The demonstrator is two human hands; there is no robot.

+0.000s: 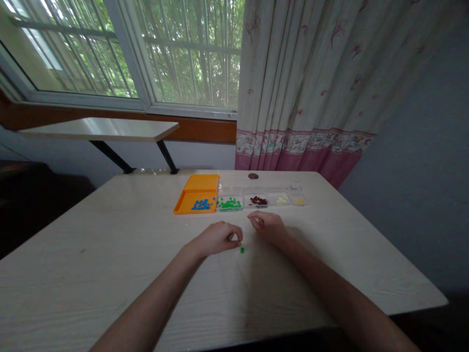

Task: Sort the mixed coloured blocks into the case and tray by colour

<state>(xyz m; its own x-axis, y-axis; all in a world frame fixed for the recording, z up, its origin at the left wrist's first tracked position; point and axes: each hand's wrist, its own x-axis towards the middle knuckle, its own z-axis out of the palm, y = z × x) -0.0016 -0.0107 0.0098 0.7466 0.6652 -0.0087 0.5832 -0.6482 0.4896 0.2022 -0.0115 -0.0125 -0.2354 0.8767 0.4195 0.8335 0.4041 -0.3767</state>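
Observation:
My left hand [223, 236] is closed in a pinch over the middle of the table. A small green block [242, 250] shows at its fingertips, with a tiny pale bit just above it. Whether the block touches the tabletop I cannot tell. To the right, my right hand [267, 227] has thumb and forefinger pressed together, pointing left; anything between them is too small to make out. Beyond the hands lie loose blue pieces [201, 205] in an orange tray [177, 209], green pieces [229, 203], dark brown pieces [258, 200], cream pieces [282, 200] and yellow pieces [298, 201].
Clear plastic trays [271, 192] stand in a row right of the orange one on the pale wooden table [110, 254]. A dark round object [253, 176] lies near the back edge. At the back left stands a raised white shelf [106, 129]; a curtain [293, 98] hangs behind.

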